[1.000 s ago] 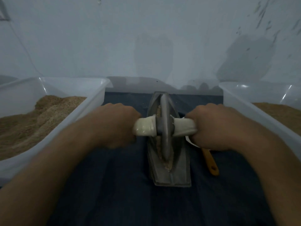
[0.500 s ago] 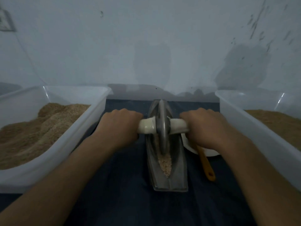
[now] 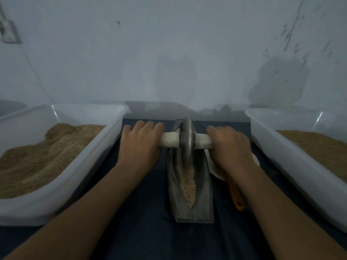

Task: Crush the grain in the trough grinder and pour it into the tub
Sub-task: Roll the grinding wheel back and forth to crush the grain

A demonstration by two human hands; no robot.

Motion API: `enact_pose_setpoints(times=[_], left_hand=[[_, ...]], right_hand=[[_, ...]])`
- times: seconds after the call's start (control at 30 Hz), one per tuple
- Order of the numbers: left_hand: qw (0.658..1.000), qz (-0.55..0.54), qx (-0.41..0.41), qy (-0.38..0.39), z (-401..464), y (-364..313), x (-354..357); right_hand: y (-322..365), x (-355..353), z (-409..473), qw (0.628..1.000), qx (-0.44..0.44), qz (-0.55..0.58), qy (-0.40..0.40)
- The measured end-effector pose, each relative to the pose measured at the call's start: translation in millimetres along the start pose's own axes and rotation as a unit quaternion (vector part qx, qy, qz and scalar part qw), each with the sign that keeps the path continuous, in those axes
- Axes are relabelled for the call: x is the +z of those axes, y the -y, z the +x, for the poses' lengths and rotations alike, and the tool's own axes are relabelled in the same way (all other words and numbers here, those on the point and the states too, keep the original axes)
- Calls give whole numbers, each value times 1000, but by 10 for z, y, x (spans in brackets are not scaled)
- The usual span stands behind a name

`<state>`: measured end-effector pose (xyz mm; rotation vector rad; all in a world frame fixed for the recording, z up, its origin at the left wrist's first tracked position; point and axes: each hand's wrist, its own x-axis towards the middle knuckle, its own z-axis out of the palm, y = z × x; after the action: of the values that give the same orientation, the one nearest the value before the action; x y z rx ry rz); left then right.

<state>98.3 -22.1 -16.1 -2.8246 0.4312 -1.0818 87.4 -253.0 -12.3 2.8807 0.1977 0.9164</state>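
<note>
So the trough grinder (image 3: 191, 186) sits dead centre on the table (image 3: 146, 231), which has a dark blue cloth over it. It's a long grey boat-shaped trough, lying lengthwise away from the person. A strip of pale crushed grain (image 3: 187, 184) runs along the groove, and the near half of it is showing.

The grinding wheel (image 3: 186, 139) stands upright in the groove toward the far end of the trough, with a whitish axle handle (image 3: 170, 140) sticking out on both sides. Left hand (image 3: 140, 145) is wrapped round the left end of the handle, fingers curled over the top. Right hand (image 3: 230, 149) grips the right end the same way. Both forearms reach in from the bottom corners.

Just right of the trough, partly under the right hand, there's a white dish (image 3: 216, 171) and an orange-handled tool (image 3: 235, 196) lying on the cloth; can't make out its working end.

On the left is a big translucent white tub (image 3: 90, 166) heaped with brownish ground grain. On the right there's another tub (image 3: 293, 156), also with brown grain in it, flatter. Behind it all is a pale blue-grey wall (image 3: 169, 53) with some darker blotches on the right side.
</note>
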Motion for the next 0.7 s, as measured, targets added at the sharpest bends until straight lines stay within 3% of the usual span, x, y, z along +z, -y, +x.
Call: enact_pose_setpoints(times=[0.1, 0.23, 0.3, 0.4, 0.57, 0.63, 0.7], left_hand=[[998, -31, 19, 59, -13, 50, -79], [951, -103, 55, 286, -30, 215, -432], [936, -116, 71, 325, -57, 249, -548], [951, -109, 56, 284, -68, 196, -483], [995, -17, -10, 96, -2, 7, -89], [999, -1, -7, 54, 24, -20, -24], [998, -15, -2, 66, 9, 11, -53]], right_hand=[[-77, -122, -19, 997, -33, 32, 58], [-143, -548, -144, 968, -70, 91, 222], [-141, -654, -202, 961, -74, 102, 247], [-109, -560, -169, 977, -72, 72, 189], [35, -140, -17, 999, -24, 5, 26], [23, -84, 16, 1000, -14, -2, 15], [-28, -125, 14, 998, -28, 14, 47]])
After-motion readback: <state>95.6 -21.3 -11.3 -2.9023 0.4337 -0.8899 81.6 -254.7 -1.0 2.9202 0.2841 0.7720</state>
